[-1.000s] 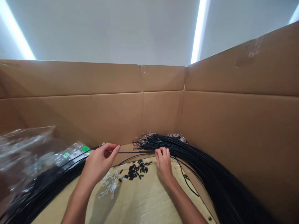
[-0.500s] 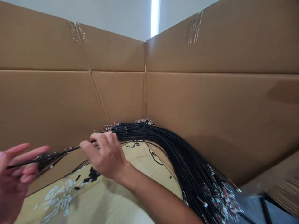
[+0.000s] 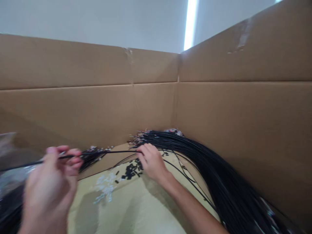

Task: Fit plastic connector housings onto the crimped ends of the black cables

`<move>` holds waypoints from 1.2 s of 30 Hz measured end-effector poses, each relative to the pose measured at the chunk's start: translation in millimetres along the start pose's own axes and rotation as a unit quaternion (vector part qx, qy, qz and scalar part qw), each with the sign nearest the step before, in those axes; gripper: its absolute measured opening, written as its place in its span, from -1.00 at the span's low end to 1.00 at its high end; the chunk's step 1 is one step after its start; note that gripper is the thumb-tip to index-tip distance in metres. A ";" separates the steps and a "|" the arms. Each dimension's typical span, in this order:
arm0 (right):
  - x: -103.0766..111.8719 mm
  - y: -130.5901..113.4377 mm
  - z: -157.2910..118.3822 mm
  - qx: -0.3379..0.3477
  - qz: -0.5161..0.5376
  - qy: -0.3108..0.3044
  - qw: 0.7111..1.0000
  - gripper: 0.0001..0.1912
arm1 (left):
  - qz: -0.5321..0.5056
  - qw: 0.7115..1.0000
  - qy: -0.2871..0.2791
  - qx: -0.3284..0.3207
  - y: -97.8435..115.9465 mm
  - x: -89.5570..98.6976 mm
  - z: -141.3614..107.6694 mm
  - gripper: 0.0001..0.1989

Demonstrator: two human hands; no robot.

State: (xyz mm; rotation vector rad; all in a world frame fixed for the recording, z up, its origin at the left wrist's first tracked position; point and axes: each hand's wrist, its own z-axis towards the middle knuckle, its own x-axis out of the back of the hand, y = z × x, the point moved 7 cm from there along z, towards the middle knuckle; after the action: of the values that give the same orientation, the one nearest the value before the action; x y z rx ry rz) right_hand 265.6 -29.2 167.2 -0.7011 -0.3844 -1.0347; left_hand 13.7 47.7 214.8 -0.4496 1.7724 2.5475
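Tall brown cardboard walls (image 3: 231, 130) all along the far side and the right, clear tape (image 3: 243, 37) stuck near the top of the right one. Pale background (image 3: 97, 22) above that (wall or ceiling, hard to say), with a bright strip light (image 3: 191, 24) ending near the corner. Down below, a light yellowish counter (image 3: 112, 214) with bits scattered on top.

Left hand (image 3: 51, 183) big and kinda blurry at lower left, thumb and fingers closed in loosely around a thin black cable (image 3: 109, 152). Right hand (image 3: 152, 159) farther out, near the middle, fingers curled narrow over the same cable. Cable pulled nearly level between both hands, over the counter's far edge, then running on past the left hand to the edge of view. Can't make out either end.

Just behind the right hand, a fat bundle of black cables (image 3: 209, 165) curving round to the lower right, coppery stripped wire ends (image 3: 137, 138) fanned out at the left tip. Another bunch of cable ends (image 3: 94, 157) beyond the left hand.

On the counter between the hands, a pile of small black pieces (image 3: 131, 170), plus a spread of small white pieces (image 3: 104, 187) just left of that, too blurry to identify. Crinkly clear plastic (image 3: 9, 156) at far left.
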 end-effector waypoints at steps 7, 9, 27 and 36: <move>6.6 -0.8 -9.9 -0.025 0.142 -0.019 0.989 -0.84 | -0.051 0.997 -0.052 -0.017 8.9 -24.3 -11.8 -0.66; 14.9 -8.9 -3.0 -0.036 0.163 -0.019 0.986 -0.78 | -0.027 0.995 -0.092 -0.035 13.0 -32.6 -19.2 -0.57; 46.2 -64.3 34.0 -0.146 0.381 0.027 0.912 -0.65 | 0.569 0.741 -0.354 0.039 52.0 74.0 -58.7 -0.75; 50.4 -41.1 42.3 -0.177 0.409 0.040 0.894 -0.78 | 0.642 0.671 -0.337 0.151 4.7 150.7 -122.4 -0.83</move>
State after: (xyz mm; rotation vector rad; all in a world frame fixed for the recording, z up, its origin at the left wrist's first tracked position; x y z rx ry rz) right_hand 254.4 -45.9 242.2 -1.0217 0.1888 -0.3163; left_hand -103.4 -90.2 144.4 2.1425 2.3483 2.0201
